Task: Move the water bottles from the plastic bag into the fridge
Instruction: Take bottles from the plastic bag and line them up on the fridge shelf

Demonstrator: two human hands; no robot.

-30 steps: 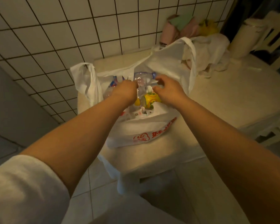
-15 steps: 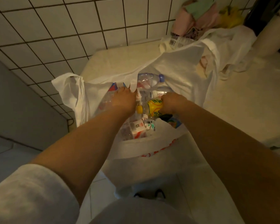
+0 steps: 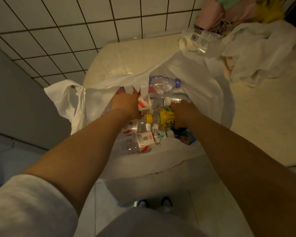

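Water bottles lie heaped inside an open white plastic bag on a pale counter, w/ both of a person's hands down among them. Most are clear w/ red-and-white labels; one clear bottle w/ a blue cap lies at the far side of the bag, and a yellow-label bottle w/ a yellow cap lies across the middle. The left hand grips a red-and-white labelled bottle, fingers wrapped round it, the bag's torn rim just above. The right hand is curled over the yellow-label bottle's body; a white-capped bottle lies just beyond its knuckles. Fingertips of both hands are hidden, so exact grip can't be told beyond that. A colourful packet shows in the bag near the right wrist. The bag's left handle hangs over the counter edge. Behind: white tiled wall, a crumpled white bag, clear wrapper w/ printed labels, pink fabric at the back corner. Below, grey sleeve and shoes on the tiled floor.
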